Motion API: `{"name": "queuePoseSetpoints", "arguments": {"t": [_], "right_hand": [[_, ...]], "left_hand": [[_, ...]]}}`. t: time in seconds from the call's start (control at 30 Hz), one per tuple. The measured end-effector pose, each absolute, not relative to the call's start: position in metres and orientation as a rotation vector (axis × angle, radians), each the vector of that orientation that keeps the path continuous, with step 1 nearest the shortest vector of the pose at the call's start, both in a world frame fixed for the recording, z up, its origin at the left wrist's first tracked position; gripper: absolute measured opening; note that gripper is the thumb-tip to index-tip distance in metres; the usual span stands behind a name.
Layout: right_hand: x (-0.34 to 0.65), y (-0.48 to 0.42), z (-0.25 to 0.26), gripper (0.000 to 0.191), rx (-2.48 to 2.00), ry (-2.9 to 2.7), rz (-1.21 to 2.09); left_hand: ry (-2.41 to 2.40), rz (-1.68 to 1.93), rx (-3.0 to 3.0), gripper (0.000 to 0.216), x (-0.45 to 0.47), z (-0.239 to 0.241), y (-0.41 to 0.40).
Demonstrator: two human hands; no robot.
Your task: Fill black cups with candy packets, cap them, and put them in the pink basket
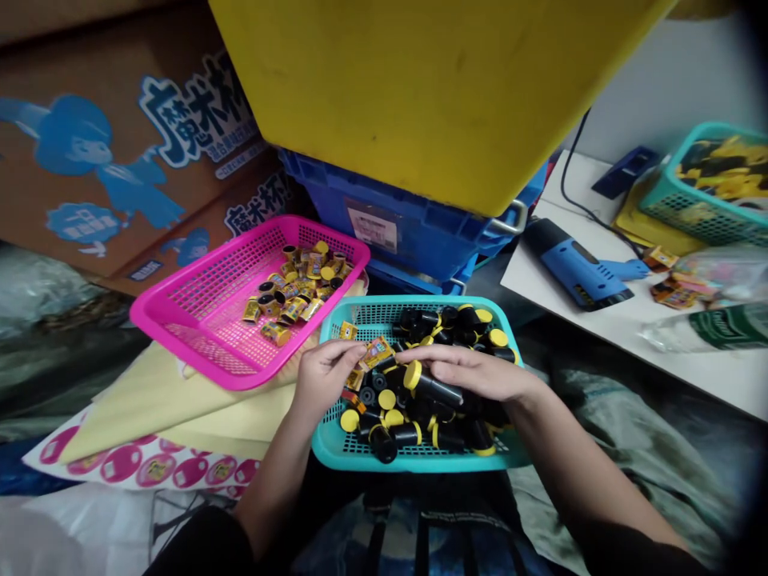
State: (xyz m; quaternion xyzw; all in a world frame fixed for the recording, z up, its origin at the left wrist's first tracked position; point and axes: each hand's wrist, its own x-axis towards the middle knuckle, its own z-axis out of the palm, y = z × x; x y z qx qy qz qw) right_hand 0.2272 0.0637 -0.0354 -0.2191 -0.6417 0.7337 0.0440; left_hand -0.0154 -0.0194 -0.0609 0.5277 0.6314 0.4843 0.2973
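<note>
My left hand (327, 374) pinches a small yellow-orange printed label (378, 352) between thumb and fingertips, over the left part of a turquoise basket (414, 462). From the right, my right hand (483, 373) is closed around a small black container with a yellow cap (429, 382), its fingers pointing toward the label. Below both hands the basket is heaped with similar black containers with yellow caps (405, 434). Several more labels (353, 381) lie at the basket's left side. My right palm hides part of the heap.
A pink basket (198, 364) at the left holds several labelled containers (294, 308). Behind stand blue crates (408, 232) under a large yellow bin (420, 88), with printed cartons (120, 160) beside them. On the right-hand table lie a blue heat gun (579, 264) and a plastic bottle (714, 328).
</note>
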Motion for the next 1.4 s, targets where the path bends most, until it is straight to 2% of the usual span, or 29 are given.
{"name": "queuePoseSetpoints", "arguments": {"t": [0.13,0.27,0.37,0.5,0.7,0.8,1.0,1.2,1.3,1.4], "right_hand": [[0.220,0.054,-0.046,0.031,-0.585,-1.354,2.444],[0.199,0.048,-0.042,0.019,-0.674,-0.945,2.258],[0.184,0.045,-0.038,0.021,-0.817,-0.798,2.158],[0.172,0.040,-0.045,0.022,-0.919,-0.942,1.950],[0.169,0.033,-0.064,0.007,-1.011,-1.132,1.841],[0.169,0.032,-0.068,0.011,-1.042,-1.205,1.832],[0.169,0.034,-0.070,0.025,-1.013,-1.244,2.076],[0.170,0.037,-0.067,0.034,-1.331,-1.529,1.851],[0.175,0.043,-0.065,0.039,-1.279,-1.611,1.755],[0.179,0.046,-0.065,0.026,-1.137,-1.550,1.771]], "left_hand": [[1.651,1.317,1.497,0.014,-0.015,-0.061,-0.021],[1.622,1.350,1.535,0.013,-0.014,-0.061,-0.023],[1.660,1.330,1.511,0.013,-0.011,-0.059,-0.023],[1.690,1.305,1.483,0.015,-0.010,-0.058,-0.022],[1.730,1.318,1.456,0.014,-0.014,-0.063,-0.025],[1.749,1.324,1.444,0.014,-0.015,-0.064,-0.025],[1.744,1.308,1.441,0.015,-0.017,-0.068,-0.024],[1.751,1.302,1.441,0.014,-0.018,-0.070,-0.024],[1.754,1.299,1.423,0.014,-0.018,-0.069,-0.024],[1.734,1.304,1.427,0.015,-0.018,-0.069,-0.023]]}}
